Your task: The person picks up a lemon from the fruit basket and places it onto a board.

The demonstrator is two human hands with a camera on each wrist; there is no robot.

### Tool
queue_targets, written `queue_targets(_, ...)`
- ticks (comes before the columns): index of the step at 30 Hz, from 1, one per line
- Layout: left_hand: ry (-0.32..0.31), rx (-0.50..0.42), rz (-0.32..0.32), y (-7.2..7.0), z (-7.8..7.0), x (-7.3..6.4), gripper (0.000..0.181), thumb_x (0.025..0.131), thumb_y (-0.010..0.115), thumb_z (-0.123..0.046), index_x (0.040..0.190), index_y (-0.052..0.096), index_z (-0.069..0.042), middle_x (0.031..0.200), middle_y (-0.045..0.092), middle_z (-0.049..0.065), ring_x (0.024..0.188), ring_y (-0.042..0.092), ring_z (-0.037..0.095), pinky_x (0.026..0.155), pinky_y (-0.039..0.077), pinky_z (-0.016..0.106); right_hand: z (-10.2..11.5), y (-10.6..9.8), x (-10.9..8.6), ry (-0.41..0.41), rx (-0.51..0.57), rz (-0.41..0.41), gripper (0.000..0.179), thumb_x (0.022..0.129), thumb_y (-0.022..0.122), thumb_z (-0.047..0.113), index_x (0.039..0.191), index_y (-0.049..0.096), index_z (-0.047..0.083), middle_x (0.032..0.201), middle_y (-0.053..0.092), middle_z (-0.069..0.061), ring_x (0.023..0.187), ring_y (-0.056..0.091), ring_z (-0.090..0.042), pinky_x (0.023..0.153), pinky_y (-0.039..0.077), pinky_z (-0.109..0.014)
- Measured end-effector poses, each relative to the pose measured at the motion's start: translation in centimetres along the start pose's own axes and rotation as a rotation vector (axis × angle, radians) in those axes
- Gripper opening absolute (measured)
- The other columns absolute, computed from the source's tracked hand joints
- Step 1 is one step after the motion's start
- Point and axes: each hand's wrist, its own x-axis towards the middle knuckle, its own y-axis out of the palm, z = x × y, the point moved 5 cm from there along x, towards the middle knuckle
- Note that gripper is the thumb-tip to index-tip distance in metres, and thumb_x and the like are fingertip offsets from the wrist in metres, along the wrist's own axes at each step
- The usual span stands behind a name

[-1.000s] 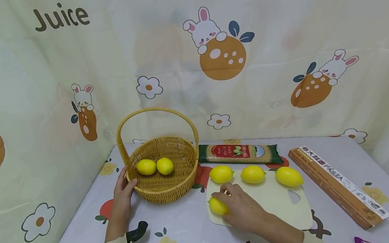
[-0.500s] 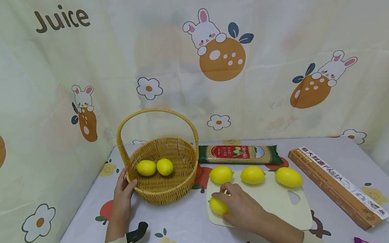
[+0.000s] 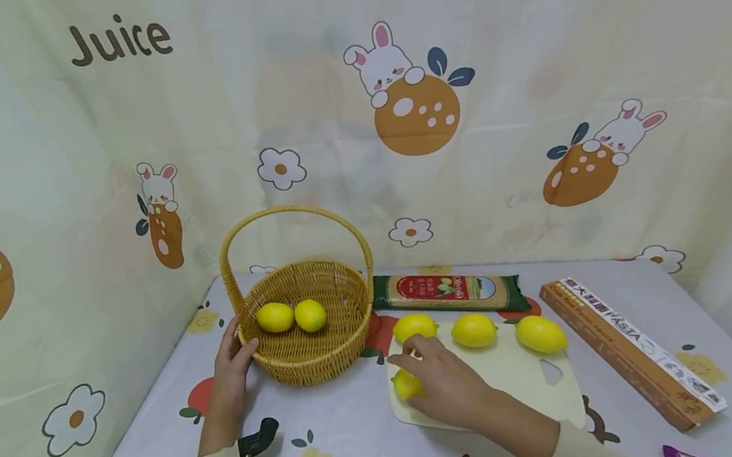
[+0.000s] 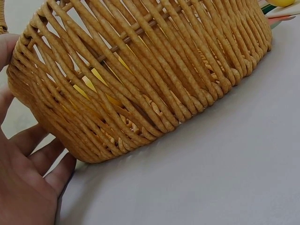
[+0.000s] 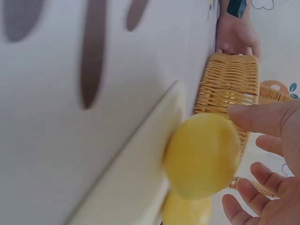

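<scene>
A wicker basket [image 3: 315, 364] with a tall handle stands at the back left; two lemons [image 3: 275, 318] lie inside. My left hand [image 3: 230, 369] holds its left side, thumb on the rim and the other fingers against the outer wall [image 4: 126, 89]. On a cream cutting board [image 3: 508, 388] rests a lemon [image 3: 404, 385] near the left edge. My right hand [image 3: 450, 384] is right over it, fingers spread apart, the thumb [image 5: 262, 117] closest to the lemon's surface in the right wrist view. Three more lemons [image 3: 474, 330] form a row along the board's back edge.
Behind the board lies a green spaghetti packet [image 3: 445, 291]. A long brown and white pasta box [image 3: 637, 354] is angled along the right side. The corner of a purple wrapper [image 3: 682, 456] shows at the bottom edge. A printed curtain [image 3: 319, 94] encloses the table.
My right hand has loosened from the lemon at the board's left, its fingers spreading and rising slightly. The left hand stays on the basket. The head view has shifted a little.
</scene>
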Motion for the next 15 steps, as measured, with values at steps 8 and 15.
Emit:
queue_targets(8, 0.018, -0.002, -0.012, -0.1, 0.4, 0.0, 0.064, 0.099, 0.055, -0.034, 0.154, 0.022, -0.04, 0.16, 0.018, 0.001, 0.145, 0.018, 0.019, 0.115, 0.02, 0.046, 1.5, -1.0, 2.5, -0.038, 0.0, -0.015, 0.054, 0.081, 0.08, 0.029, 0.13, 0.062, 0.02, 0.12, 0.048, 0.0, 0.107, 0.046, -0.019, 0.084, 0.05, -0.033)
queue_targets(15, 0.03, -0.01, -0.017, -0.2, 0.6, 0.2, 0.063, 0.098, 0.056, -0.035, 0.153, 0.025, -0.042, 0.159, 0.022, 0.0, 0.144, 0.02, 0.019, 0.115, 0.021, 0.047, 2.4, -1.3, 5.2, -0.069, -0.008, -0.018, 0.053, 0.085, 0.076, 0.031, 0.135, 0.058, 0.02, 0.118, 0.046, 0.001, 0.1, 0.043, -0.015, 0.071, 0.047, -0.024)
